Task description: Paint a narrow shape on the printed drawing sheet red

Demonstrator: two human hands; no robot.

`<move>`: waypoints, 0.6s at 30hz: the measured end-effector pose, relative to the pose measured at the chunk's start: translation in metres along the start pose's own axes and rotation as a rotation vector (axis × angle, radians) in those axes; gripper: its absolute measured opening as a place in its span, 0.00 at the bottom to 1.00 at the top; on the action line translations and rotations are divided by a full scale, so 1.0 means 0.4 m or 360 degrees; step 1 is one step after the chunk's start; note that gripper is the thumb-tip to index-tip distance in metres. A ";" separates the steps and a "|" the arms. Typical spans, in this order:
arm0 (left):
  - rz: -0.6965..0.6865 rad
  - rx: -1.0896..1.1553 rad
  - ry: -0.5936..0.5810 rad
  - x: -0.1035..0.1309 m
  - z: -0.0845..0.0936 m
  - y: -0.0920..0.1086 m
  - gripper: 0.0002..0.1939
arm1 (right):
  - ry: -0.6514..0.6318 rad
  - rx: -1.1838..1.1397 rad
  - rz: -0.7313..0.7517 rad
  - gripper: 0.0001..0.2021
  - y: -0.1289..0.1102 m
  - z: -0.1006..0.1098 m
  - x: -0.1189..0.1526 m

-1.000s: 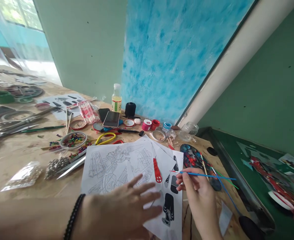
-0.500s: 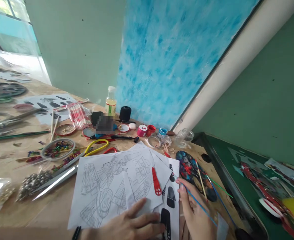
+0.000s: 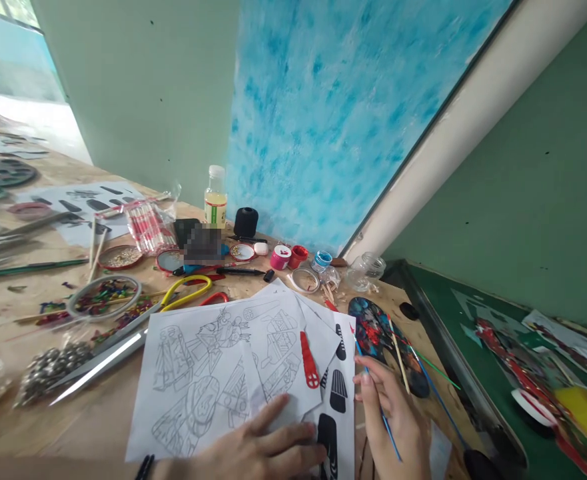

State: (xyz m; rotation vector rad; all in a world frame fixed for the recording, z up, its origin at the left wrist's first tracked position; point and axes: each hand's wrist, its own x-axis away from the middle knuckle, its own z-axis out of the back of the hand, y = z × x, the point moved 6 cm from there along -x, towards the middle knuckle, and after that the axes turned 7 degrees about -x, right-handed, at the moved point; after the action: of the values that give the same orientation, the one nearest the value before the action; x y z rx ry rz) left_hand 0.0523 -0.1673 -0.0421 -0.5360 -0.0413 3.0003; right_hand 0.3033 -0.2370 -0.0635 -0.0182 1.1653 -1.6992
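My right hand (image 3: 390, 417) pinches a thin blue paintbrush (image 3: 384, 417), its red-tipped bristles up near the right edge of the sheets. Flat on the papers, fingers spread, rests my left hand (image 3: 258, 443). Under it lies a white sheet of pencil line drawings (image 3: 173, 413), overlapped by other sheets. A red painted shape (image 3: 309, 360) with a small cross-barred circle shows on one of them. Black shapes (image 3: 338, 391) run down the right-hand sheet. Just beyond my right hand is a paint-smeared dark palette (image 3: 366, 330) with fresh red paint, a second brush (image 3: 400, 360) lying across it.
Open jars of red paint (image 3: 298, 256) and blue paint (image 3: 322, 261) stand behind the papers beside a glass jar (image 3: 366, 272). Yellow-handled scissors (image 3: 118, 347) lie left, blades pointing toward me, near silver beads (image 3: 56, 367). A bottle (image 3: 216, 197) stands by the wall.
The paintbrush has swung in my right hand: its red tip now points up, clear of my fingers. My left hand stays on the papers. The view has shifted slightly.
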 end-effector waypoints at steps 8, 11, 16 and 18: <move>-0.0079 -0.0116 -0.0038 -0.006 0.011 0.006 0.16 | 0.0100 -0.0026 -0.0098 0.21 -0.002 -0.004 -0.004; -0.0051 -0.0038 0.0011 -0.004 0.011 0.005 0.15 | 0.0175 -0.0085 -0.0065 0.21 -0.025 0.002 -0.012; -0.0032 -0.0017 0.0018 0.003 0.002 0.004 0.16 | 0.0240 -0.0194 0.0036 0.19 -0.076 0.003 -0.019; -0.0031 -0.0013 -0.0003 0.006 -0.003 0.005 0.16 | 0.0278 -0.0231 0.0034 0.18 -0.076 0.005 -0.018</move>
State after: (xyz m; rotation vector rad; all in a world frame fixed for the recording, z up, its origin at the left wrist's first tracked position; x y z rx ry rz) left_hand 0.0504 -0.1690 -0.0439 -0.5301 -0.0589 2.9833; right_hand 0.2859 -0.2333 -0.0379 0.0538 1.4122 -1.6192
